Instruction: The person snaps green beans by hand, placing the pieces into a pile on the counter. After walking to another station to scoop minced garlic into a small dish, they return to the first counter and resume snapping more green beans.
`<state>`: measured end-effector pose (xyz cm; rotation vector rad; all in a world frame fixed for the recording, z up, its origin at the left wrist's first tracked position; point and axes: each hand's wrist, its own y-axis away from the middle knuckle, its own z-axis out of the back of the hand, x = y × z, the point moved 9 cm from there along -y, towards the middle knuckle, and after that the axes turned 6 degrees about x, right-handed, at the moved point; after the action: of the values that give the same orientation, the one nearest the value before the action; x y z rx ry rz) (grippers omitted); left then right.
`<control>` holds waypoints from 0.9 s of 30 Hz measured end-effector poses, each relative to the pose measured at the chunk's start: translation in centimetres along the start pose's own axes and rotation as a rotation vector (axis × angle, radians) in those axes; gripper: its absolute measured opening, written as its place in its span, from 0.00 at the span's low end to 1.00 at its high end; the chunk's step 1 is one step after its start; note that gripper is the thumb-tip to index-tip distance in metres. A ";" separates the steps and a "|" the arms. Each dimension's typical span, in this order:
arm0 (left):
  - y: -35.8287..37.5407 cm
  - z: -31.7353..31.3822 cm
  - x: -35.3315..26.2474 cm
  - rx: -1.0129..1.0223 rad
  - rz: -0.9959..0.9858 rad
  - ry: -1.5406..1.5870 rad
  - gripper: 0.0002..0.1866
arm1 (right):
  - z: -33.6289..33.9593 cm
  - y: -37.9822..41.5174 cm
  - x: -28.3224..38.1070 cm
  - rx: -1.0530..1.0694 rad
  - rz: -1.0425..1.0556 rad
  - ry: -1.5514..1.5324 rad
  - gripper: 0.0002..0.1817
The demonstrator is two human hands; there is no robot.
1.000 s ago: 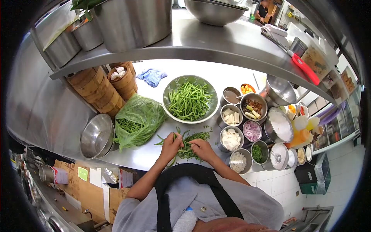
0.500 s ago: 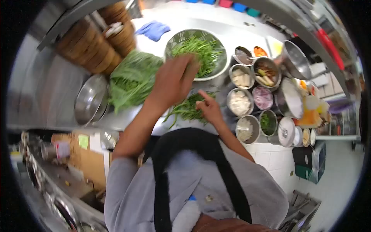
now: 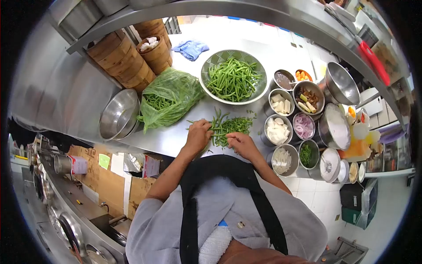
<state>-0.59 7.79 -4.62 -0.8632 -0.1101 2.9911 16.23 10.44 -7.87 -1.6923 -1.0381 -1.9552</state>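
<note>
Some beans [image 3: 216, 129], on the near side of the colander [image 3: 211, 64], lie crosswise, gripped by the left hand [image 3: 199, 135], pointing toward the right hand [image 3: 242, 145], whose fingers' hold I cannot tell.

Bright — white glare across counter [image 3: 188, 115] — fisheye-bowed edges.

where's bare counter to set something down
Bare steel counter shows between the translucent plastic bag of green beans and its front edge, left of the left hand; another patch lies between that bag and the crumpled blue cloth. Crowded: the right, with round steel containers.
</note>
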 end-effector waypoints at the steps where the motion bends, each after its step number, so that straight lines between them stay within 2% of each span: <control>1: 0.0 -0.2 0.2 0.001 -0.006 -0.013 0.17 | -0.3 0.1 0.5 0.007 0.008 0.004 0.17; 4: -0.3 -0.4 0.2 0.013 0.026 0.021 0.13 | 0.0 0.1 -0.3 0.036 0.005 0.061 0.17; 8: 0.8 1.0 -2.2 -0.222 -0.110 -0.040 0.12 | -0.1 0.8 1.1 0.078 0.078 0.084 0.18; 10: 0.8 1.6 -3.1 -0.243 -0.155 -0.021 0.13 | 0.5 1.0 1.4 0.024 0.094 0.246 0.23; 13: 0.2 3.5 -5.6 -0.189 -0.156 0.004 0.11 | 1.2 2.5 3.9 -0.105 0.122 0.162 0.28; 17: -1.2 1.2 -4.0 -0.043 -0.152 0.014 0.10 | 0.3 1.6 2.6 -0.006 0.141 0.134 0.31; 20: -0.4 3.2 -6.0 -0.105 -0.113 0.235 0.09 | 1.0 1.6 3.4 -0.254 0.435 0.549 0.30; 21: -0.3 3.3 -6.3 -0.074 -0.095 0.283 0.09 | 1.1 1.5 3.4 -0.194 0.273 0.417 0.29; 24: 0.3 2.1 -6.4 0.134 0.090 0.564 0.10 | 0.8 0.4 3.4 -0.210 0.444 0.301 0.28; 27: 0.7 1.8 -6.6 0.041 -0.054 0.627 0.11 | -0.7 -1.2 1.9 0.049 0.258 0.040 0.22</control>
<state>4.05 6.70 0.40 -1.6950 -0.0530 2.5134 14.50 11.08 -6.41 -1.6619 -0.8019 -1.7773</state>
